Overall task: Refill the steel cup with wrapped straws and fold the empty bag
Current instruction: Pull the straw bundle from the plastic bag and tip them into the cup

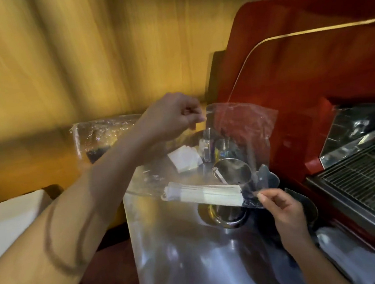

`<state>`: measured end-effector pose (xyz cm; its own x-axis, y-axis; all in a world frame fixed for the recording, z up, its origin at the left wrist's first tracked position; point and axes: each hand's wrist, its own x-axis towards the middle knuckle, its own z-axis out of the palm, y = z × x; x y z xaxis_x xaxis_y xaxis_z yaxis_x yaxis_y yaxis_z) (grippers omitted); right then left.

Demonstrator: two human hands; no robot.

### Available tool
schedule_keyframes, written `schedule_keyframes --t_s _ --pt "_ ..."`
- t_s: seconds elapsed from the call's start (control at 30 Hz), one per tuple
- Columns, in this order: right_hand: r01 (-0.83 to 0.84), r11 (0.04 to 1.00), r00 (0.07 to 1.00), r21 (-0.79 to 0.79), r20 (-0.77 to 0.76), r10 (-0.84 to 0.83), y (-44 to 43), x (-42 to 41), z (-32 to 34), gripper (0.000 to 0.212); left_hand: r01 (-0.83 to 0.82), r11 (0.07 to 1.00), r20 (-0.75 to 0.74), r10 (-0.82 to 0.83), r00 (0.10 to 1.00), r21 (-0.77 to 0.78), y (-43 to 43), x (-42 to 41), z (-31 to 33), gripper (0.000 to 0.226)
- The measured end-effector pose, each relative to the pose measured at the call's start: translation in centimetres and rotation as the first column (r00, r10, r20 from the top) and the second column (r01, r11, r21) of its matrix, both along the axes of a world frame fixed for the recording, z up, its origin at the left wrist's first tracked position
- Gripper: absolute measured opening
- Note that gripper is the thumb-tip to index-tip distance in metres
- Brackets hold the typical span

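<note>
Steel counter [182, 244] beside red machine [300, 64]: both hands [175, 115] [283, 208] pinch the blurry, seemingly straw-filled bag [238, 137].

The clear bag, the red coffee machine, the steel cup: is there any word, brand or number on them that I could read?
None can be read; the picture is motion-blurred.
Clear bag: no print shows.
Wrapped straws: plain white paper, no lettering shows.
Red coffee machine: only a gold line, no name shows.
Steel cup: bare metal.
White paper squares: blank.
</note>
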<state>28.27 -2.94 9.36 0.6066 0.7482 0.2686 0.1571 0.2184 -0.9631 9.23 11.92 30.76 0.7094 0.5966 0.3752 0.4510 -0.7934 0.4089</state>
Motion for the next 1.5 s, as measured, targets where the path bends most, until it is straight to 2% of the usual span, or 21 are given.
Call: schedule_keyframes --t_s 0.3,0.63,0.87,1.17,1.5 --pt "0.195 0.951 0.975 0.239 0.061 -0.215 -3.9 2.4 6.0 0.025 0.187 0.982 0.245 -0.177 0.953 -0.017 0.7 2.6 2.5 0.016" --pt "0.316 0.888 0.917 0.333 0.131 -0.376 -7.8 3.3 10.7 0.02 0.37 0.929 0.377 -0.347 0.859 0.011 -0.6 7.8 5.8 0.009" --pt "0.441 0.832 0.834 0.338 0.188 -0.519 -11.1 4.2 12.7 0.015 0.431 0.902 0.401 -0.409 0.82 0.039 -2.5 10.2 6.1 0.017" --pt "0.485 0.79 0.772 0.376 0.241 -0.589 -12.6 4.6 15.5 0.019 0.458 0.889 0.583 -0.366 0.725 -0.012 -2.1 12.0 5.2 0.007" --pt "0.427 0.85 0.812 0.309 0.282 -0.511 -9.7 3.9 16.6 0.015 0.459 0.881 0.677 -0.268 0.685 -0.115 1.0 10.6 2.9 0.022"
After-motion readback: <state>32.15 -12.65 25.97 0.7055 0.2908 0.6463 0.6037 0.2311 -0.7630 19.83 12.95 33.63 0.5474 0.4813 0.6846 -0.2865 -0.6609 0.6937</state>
